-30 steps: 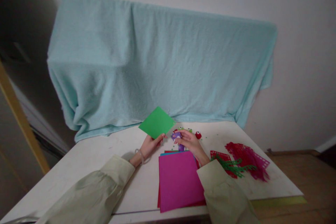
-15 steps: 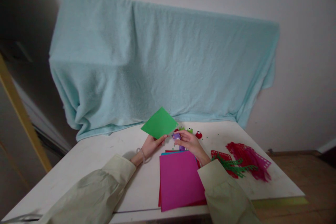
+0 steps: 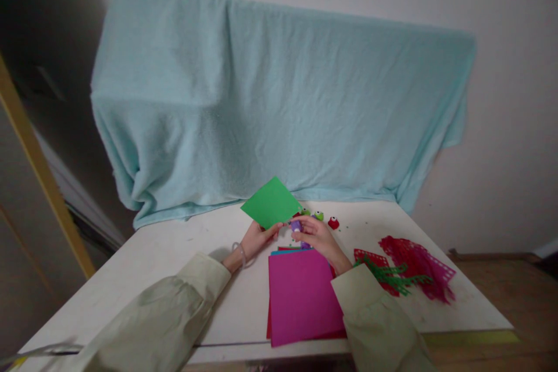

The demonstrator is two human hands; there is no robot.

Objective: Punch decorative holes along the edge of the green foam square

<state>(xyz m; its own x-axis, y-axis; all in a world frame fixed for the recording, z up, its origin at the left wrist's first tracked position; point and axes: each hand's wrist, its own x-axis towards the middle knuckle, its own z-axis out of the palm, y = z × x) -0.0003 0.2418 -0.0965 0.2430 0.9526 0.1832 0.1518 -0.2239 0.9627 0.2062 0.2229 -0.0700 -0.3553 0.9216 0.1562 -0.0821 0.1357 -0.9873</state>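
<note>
Head view: white table (image 3: 143, 279), draped blue cloth (image 3: 279, 104)

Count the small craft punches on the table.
4 visible: a purple punch in the right hand, two green ones just behind, a red one rightmost. Hands may hide more.

Light-blue towel (image 3: 279, 104) over sth at back; red/green paper cuttings (image 3: 403, 270) on white table (image 3: 143, 279).

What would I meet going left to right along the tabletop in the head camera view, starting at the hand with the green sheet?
Left hand holding the green paper sheet → right hand on a small purple punch → red punch → pile of red and green cut paper strips.
</note>
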